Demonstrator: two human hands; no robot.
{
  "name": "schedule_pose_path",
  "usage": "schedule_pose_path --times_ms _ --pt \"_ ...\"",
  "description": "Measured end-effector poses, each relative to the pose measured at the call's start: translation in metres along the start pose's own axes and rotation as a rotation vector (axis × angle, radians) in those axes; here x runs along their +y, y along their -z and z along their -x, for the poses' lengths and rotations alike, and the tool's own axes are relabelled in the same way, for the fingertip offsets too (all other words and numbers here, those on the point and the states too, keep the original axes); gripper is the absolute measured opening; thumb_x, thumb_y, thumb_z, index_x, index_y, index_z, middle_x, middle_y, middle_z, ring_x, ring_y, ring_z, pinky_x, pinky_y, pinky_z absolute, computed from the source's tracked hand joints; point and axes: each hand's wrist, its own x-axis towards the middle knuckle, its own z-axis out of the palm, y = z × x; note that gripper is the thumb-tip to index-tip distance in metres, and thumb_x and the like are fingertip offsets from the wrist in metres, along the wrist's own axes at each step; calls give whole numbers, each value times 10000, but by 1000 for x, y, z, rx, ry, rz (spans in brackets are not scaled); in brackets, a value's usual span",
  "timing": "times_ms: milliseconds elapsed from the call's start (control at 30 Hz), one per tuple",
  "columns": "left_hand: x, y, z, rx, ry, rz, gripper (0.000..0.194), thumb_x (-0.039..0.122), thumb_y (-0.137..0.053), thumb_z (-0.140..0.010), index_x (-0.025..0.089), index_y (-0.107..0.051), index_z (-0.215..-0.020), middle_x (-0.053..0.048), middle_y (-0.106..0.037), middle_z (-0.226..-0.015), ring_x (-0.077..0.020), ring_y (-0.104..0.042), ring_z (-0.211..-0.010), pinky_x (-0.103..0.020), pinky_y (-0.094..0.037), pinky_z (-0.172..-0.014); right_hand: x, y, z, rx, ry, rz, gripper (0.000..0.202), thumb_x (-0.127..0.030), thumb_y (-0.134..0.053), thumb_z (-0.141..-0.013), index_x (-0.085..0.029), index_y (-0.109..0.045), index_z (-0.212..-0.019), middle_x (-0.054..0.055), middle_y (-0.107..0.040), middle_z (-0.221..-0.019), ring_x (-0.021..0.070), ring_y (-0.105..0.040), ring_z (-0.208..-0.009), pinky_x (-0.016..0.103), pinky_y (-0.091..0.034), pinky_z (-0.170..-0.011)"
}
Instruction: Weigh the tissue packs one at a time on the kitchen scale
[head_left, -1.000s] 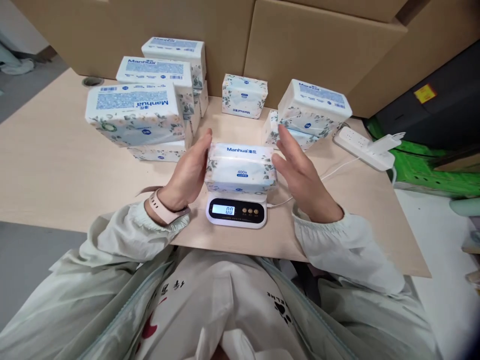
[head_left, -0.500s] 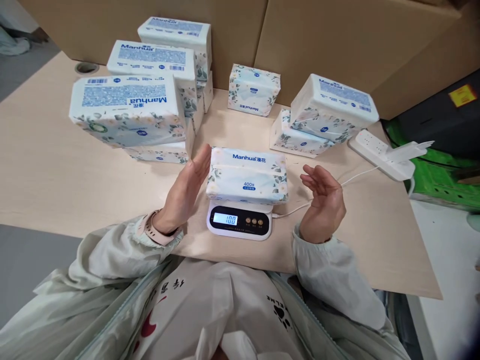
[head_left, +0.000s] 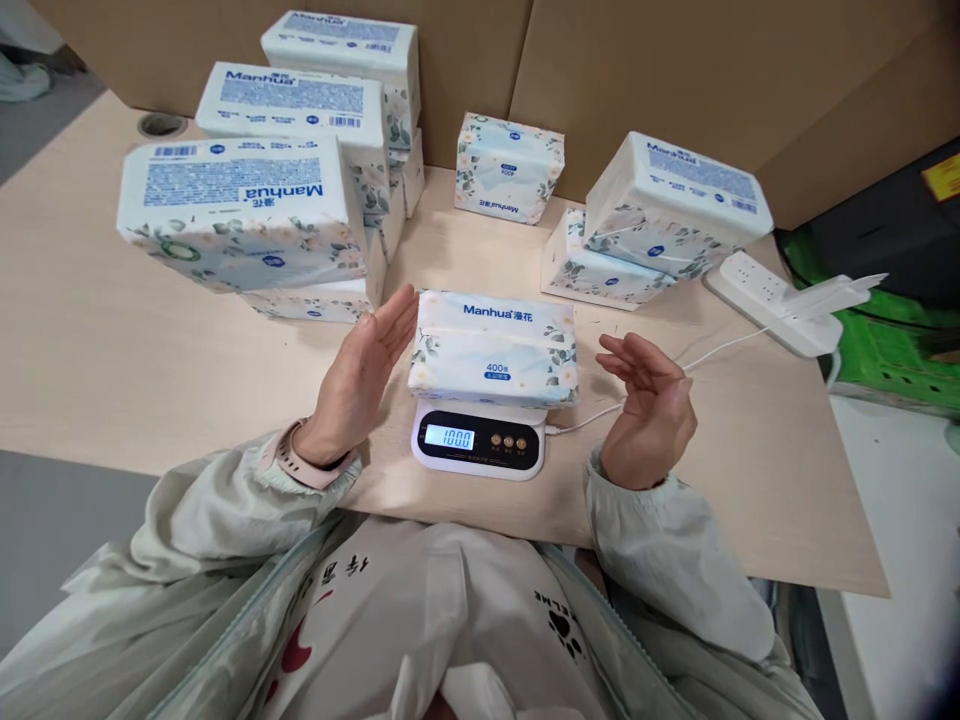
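A white pack of tissues (head_left: 493, 348) with a floral print lies on a small white digital scale (head_left: 478, 440). The scale's lit display appears to read 100.0, and the pack hides its weighing plate. To the left of the pack is my left hand (head_left: 360, 375), fingers stretched out and palm turned inward, holding nothing. A pinkish band circles that wrist. My right hand (head_left: 646, 412) stands open on the other side, apart from the pack, with its fingers slightly curved and nothing in it.
Several tissue packs (head_left: 232, 195) are stacked at the left. One more pack (head_left: 508, 168) stands against the cardboard (head_left: 637, 70) at the back; two (head_left: 675, 205) are stacked at the right. Beside them lies a white power strip (head_left: 776, 305), with a cable (head_left: 712, 350) crossing the table (head_left: 750, 480).
The scale's display has gone from about 10.0 to about 100.0. Both hands stay nearly where they were, beside the pack. The camera view has shifted slightly.
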Motion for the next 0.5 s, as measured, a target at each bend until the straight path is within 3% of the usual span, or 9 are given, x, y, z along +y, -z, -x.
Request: schedule_pose_path --times_ms 233,500 --pt "-4 2 -2 30 15 16 470 591 -534 -1084 269 -779 -1324 -5 -686 -1538 -297 -479 -1606 -479 -333 -1389 -1 -1 0 -1 -14 28 596 -687 -499 -1005 -184 -779 -1158 101 -818 -1092 277 -779 -973 511 -607 -927" --pt "-7 2 -4 19 25 31 488 595 -553 -1068 241 -799 -1296 -55 -720 -1488 -312 -529 -1564 -511 -316 -1386 -3 -2 0 6 -2 14 545 -647 -494 -1030 -203 -793 -1137 101 -827 -1072 281 -778 -948 516 -604 -914"
